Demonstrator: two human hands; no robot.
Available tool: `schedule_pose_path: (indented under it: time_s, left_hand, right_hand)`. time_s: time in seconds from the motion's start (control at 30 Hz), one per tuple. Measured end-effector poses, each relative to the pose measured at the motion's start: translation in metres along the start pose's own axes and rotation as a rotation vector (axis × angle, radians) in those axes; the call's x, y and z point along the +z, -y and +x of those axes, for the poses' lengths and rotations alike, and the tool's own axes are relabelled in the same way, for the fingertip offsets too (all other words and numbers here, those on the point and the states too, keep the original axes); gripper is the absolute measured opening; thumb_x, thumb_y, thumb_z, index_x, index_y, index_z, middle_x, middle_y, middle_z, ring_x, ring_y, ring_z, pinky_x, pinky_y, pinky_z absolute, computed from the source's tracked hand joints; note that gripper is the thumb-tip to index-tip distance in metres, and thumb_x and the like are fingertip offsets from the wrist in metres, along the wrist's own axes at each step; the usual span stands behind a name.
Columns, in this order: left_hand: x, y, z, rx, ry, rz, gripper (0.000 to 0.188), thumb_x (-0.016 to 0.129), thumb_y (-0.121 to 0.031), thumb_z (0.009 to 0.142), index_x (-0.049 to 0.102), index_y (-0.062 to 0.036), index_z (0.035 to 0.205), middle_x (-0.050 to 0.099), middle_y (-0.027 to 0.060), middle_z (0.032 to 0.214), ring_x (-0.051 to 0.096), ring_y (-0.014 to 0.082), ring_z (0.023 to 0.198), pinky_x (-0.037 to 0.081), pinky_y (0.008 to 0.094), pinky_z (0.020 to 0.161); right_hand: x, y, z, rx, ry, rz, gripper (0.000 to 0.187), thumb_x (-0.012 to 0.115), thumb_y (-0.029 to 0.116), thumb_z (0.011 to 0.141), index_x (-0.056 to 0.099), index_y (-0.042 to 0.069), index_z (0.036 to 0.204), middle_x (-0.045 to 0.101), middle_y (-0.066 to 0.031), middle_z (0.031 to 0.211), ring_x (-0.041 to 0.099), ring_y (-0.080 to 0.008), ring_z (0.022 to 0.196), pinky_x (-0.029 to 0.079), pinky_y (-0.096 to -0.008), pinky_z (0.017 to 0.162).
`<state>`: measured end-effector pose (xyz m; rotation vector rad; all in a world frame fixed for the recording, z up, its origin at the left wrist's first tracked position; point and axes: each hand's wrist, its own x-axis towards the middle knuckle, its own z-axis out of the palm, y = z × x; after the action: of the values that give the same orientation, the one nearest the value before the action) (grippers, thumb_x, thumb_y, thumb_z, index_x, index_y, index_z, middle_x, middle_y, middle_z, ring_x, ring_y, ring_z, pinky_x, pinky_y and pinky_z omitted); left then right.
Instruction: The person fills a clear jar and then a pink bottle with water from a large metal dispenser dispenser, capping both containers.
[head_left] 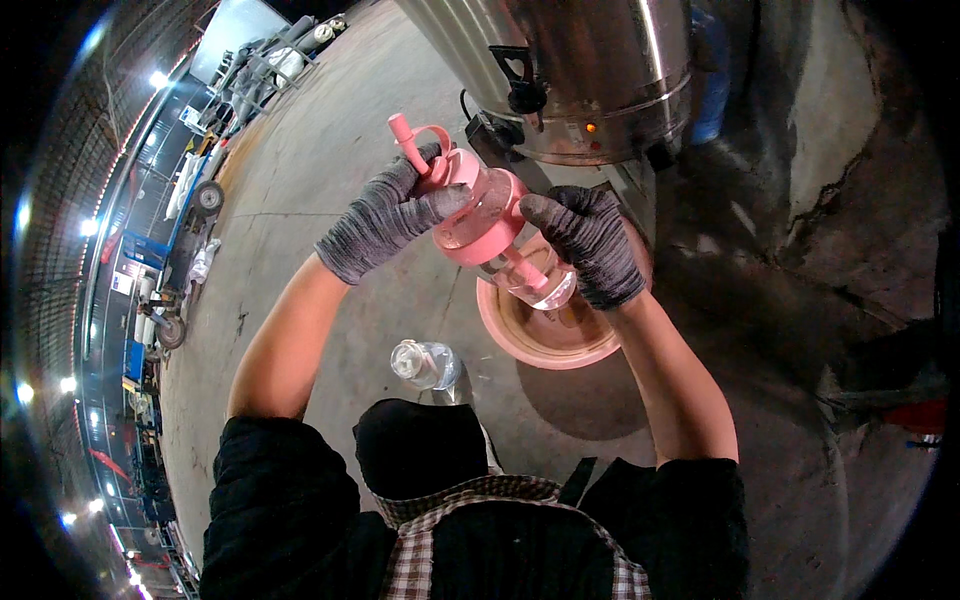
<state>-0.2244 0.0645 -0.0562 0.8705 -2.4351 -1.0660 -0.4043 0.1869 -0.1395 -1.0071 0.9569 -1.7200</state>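
Note:
A clear drinking bottle (485, 243) with pink bands, a pink lid and a pink spout with a loop lies tilted between my hands, its base toward the lower right. My left hand (395, 215), in a grey knit glove, is closed round the lid end. My right hand (592, 245), gloved alike, grips the side of the bottle nearer its base. A pink tube shows inside the clear lower part. Below the bottle's base stands a round pink basin (545, 355), partly hidden by my right hand and the bottle.
A large stainless steel urn (610, 80) with a black tap (525, 85) and a lit orange lamp stands ahead on a stand. A clear plastic bottle (428, 366) is on the concrete floor near me. Wheeled carts (205, 190) line the far left.

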Motion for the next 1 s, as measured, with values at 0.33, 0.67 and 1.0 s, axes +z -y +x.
schedule_pose_path:
  time_s: [0.33, 0.67, 1.0]
  left_hand:
    - [-0.010, -0.005, 0.014, -0.226, -0.028, 0.448, 0.057, 0.061, -0.053, 0.078, 0.058, -0.0010, 0.102, 0.057, 0.0043, 0.085, 0.051, 0.0120, 0.084, 0.043, 0.0280, 0.078]
    - [-0.005, 0.012, 0.006, 0.141, -0.054, 0.213, 0.053, 0.069, -0.036, 0.077, 0.053, -0.0025, 0.114, 0.060, 0.0099, 0.102, 0.056, 0.0170, 0.096, 0.045, 0.0339, 0.083]
    - [-0.013, 0.013, -0.009, 0.188, 0.038, -0.245, 0.070, 0.068, -0.026, 0.074, 0.040, -0.0067, 0.134, 0.042, 0.0089, 0.137, 0.038, 0.0211, 0.128, 0.028, 0.0354, 0.106]
  right_hand:
    - [0.007, -0.016, 0.005, -0.233, 0.017, -0.286, 0.024, 0.068, 0.024, 0.081, 0.065, 0.001, 0.074, 0.051, 0.0029, 0.061, 0.045, -0.0081, 0.060, 0.039, -0.0249, 0.056]
    - [0.003, -0.012, 0.007, -0.078, 0.024, -0.184, 0.021, 0.065, 0.022, 0.082, 0.066, 0.001, 0.078, 0.057, -0.0005, 0.067, 0.049, -0.0092, 0.065, 0.042, -0.0261, 0.061]
    - [0.011, -0.002, 0.004, -0.005, 0.044, 0.002, 0.032, 0.065, 0.033, 0.081, 0.060, 0.005, 0.067, 0.045, 0.0037, 0.058, 0.039, -0.0055, 0.049, 0.032, -0.0229, 0.044]
